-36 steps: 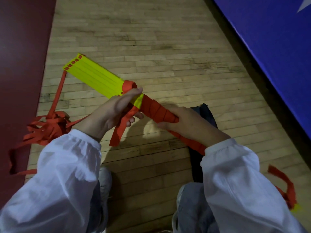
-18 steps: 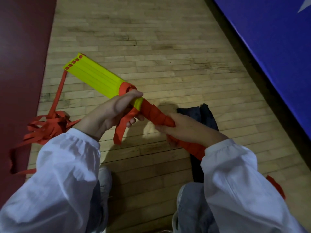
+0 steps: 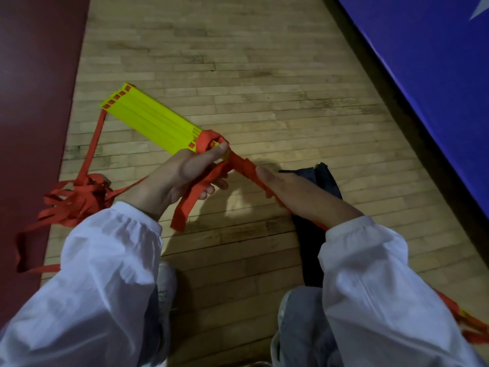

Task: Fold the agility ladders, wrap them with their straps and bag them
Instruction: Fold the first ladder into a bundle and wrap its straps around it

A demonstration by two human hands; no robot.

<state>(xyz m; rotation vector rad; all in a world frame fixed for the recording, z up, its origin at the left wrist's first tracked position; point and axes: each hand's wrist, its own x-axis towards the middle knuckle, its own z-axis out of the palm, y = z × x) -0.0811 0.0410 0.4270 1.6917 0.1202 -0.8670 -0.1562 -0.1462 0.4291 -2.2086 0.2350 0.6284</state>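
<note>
While the left hand [image 3: 182,178] pinches the strap tail [image 3: 185,207] against the folded ladder [image 3: 150,120] and the right hand [image 3: 304,200] grips its wrapped near end, each turn should be pulled taut and laid just beside the last, toward the bare yellow far-left end; the dark bag [image 3: 325,178] lies beneath the right wrist.

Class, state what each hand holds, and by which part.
The left hand grips the loose orange fabric strap where it leaves the wrapping; the right hand grips the stacked yellow plastic ladder rungs by their strap-wrapped end.
</note>
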